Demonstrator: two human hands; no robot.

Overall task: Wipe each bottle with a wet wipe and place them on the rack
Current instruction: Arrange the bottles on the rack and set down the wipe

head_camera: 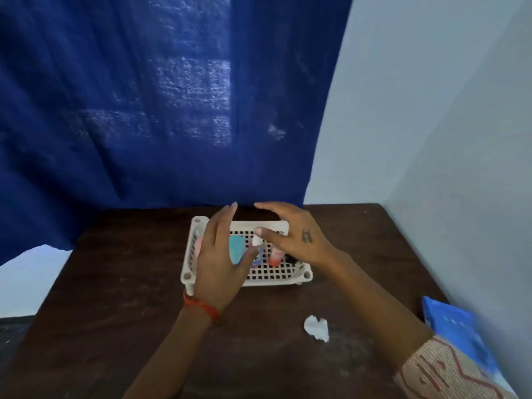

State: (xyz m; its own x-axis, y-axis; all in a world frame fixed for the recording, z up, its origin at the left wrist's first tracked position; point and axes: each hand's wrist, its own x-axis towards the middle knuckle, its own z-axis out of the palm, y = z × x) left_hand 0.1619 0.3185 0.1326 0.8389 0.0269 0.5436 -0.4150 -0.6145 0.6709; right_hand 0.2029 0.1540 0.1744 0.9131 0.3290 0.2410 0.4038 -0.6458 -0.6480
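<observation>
Risk, main: the bottles in the rack [299, 276] stand close together. The white-capped bottle [257, 249] sits just beside the red-bottomed bottle [275, 259] at its 3 o'clock and the teal bottle [237, 249] at its 9 o'clock; a sideways nudge from either hand would likely topple a neighbour. A pink item at the rack's 9 o'clock edge is mostly hidden; cannot tell what it is.

Left hand [220, 260]: fingers spread, hovering over the rack's left half, thumb near the white-capped bottle; contact uncertain, image blurred. Right hand [290, 234]: fingers spread and arched over the rack's far right corner, thumb tip at the white cap; cannot tell whether it pinches.

Surroundings: dark wooden table [115, 312]; blue curtain [144, 96] at 12 o'clock. Blue wipe packet [457, 329] at 4 o'clock, near the right sleeve; a pullback could brush it. Crumpled wet wipe [316, 328] at 5 o'clock of the rack, well apart, unobstructed.
</observation>
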